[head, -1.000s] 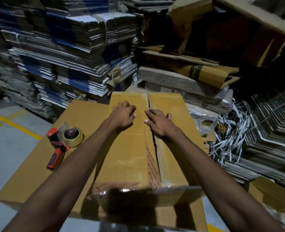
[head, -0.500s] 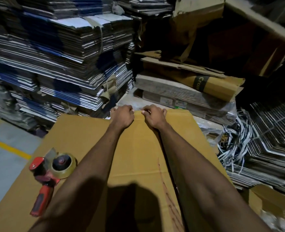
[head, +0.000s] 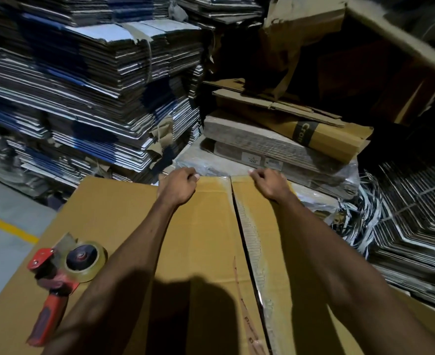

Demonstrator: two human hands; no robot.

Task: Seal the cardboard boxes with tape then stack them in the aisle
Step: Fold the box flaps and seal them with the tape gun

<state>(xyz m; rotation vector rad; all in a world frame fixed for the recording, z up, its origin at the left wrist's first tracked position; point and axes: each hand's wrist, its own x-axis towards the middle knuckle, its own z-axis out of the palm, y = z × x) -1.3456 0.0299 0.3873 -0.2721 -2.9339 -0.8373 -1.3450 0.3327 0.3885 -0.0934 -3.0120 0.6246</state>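
We've got both hands, left (head: 178, 185) and right (head: 269, 183), curled over the box's (head: 206, 226) far edge, likely pressing tape down (seam looks taped). Tape gun (head: 63, 272) parked left for reach.

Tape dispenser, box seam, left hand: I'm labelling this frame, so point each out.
tape dispenser (head: 57, 272), head view, red frame
box seam (head: 247, 234), head view, mid-length
left hand (head: 178, 185), head view, knuckles

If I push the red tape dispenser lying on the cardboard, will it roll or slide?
The tape dispenser probably slides rather than rolls: it lies on its side, roll face up. Its long red handle likely makes it pivot. The flat cardboard sheet under it looks smooth, so little should stop it.
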